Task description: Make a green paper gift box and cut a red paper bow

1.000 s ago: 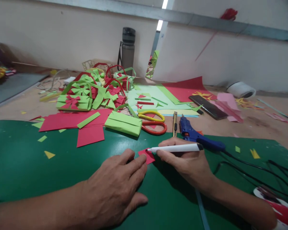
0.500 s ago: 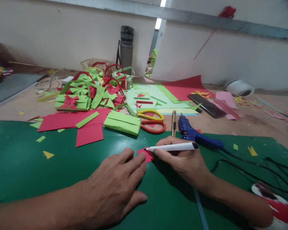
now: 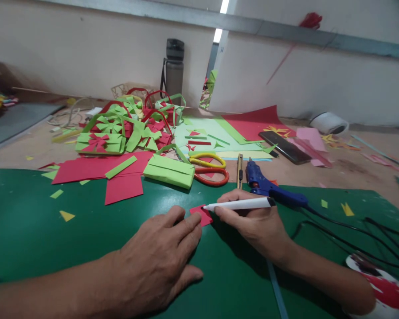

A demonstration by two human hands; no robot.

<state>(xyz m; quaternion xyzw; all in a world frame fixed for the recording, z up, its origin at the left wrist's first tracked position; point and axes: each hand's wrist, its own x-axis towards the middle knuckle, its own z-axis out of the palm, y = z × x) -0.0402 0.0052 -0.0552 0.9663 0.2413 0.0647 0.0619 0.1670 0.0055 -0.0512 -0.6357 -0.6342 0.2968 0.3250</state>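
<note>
A small red piece of paper [image 3: 203, 216] lies on the green mat [image 3: 96, 235] in front of me. My left hand [image 3: 168, 254] rests palm down with its fingers stretched out, the fingertips pressing on the paper's left edge. Between the thumb and fingers of my right hand [image 3: 252, 221] is a white marker [image 3: 241, 204] with a black end. Its tip touches the upper part of the red paper, where a dark mark shows. Just behind the hands lie scissors [image 3: 211, 177] with yellow and red handles and a folded light-green paper bag [image 3: 169, 170].
A utility knife [image 3: 240, 170] and a blue glue gun [image 3: 272, 188] lie behind my right hand, the gun's black cord trailing right. Finished paper bags [image 3: 101, 142] are heaped at back left, near red sheets [image 3: 124, 189]. A phone [image 3: 286, 147] and a bottle [image 3: 175, 68] are farther back.
The marker tip has shifted very slightly to the right on the red paper. My left hand holds its place, and the view has moved a little.
</note>
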